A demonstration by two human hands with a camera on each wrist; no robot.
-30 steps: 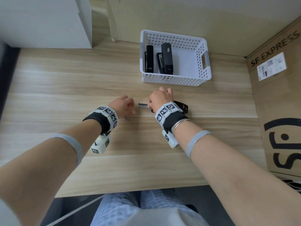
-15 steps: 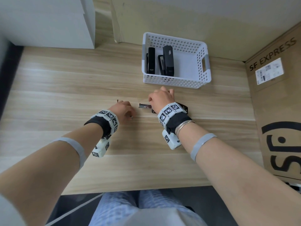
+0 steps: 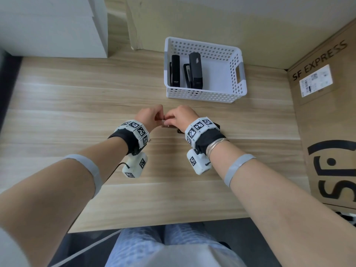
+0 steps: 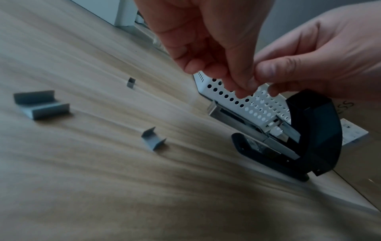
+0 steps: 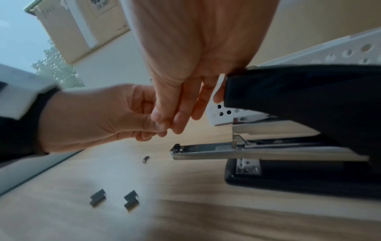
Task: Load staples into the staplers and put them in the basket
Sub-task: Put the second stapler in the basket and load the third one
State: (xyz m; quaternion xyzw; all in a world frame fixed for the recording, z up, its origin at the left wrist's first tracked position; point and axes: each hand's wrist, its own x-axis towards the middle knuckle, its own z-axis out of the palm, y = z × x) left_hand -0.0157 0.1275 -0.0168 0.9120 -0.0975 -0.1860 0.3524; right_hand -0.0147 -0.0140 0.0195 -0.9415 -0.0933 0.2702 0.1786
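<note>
**Open stapler on desk, hands meeting above its tray**

- Stapler (image 5: 299,146): black, lies on the desk (image 3: 77,105) in front of the basket, lid swung up, metal staple tray (image 5: 206,150) exposed and pointing towards the left hand. In the head view it is mostly hidden under the right wrist.
- Left hand (image 3: 149,117): raised above the tray's free end, fingers curled, thumb and fingertips (image 4: 243,88) pressed together and touching the right hand's fingertips. Whether a staple strip sits in the pinch cannot be told; nothing shows between the fingers.
- Right hand (image 3: 181,116): above the stapler, fingers pointing down, thumb and forefinger tips meeting the left hand's pinch; other fingers lie near the raised lid (image 4: 317,124). What it grips, if anything, cannot be told.
- Loose staple pieces: three short strips on the desk left of the stapler – a larger one (image 4: 41,104), a smaller one (image 4: 153,141), a tiny one (image 4: 131,82) farther off.
- Basket (image 3: 238,87): white, perforated, at the desk's far side. Holds two black staplers (image 3: 175,71) (image 3: 195,71) side by side in its left half.
- Cardboard box (image 3: 327,112): at the desk's right edge, printed "SF EXPRESS".
</note>
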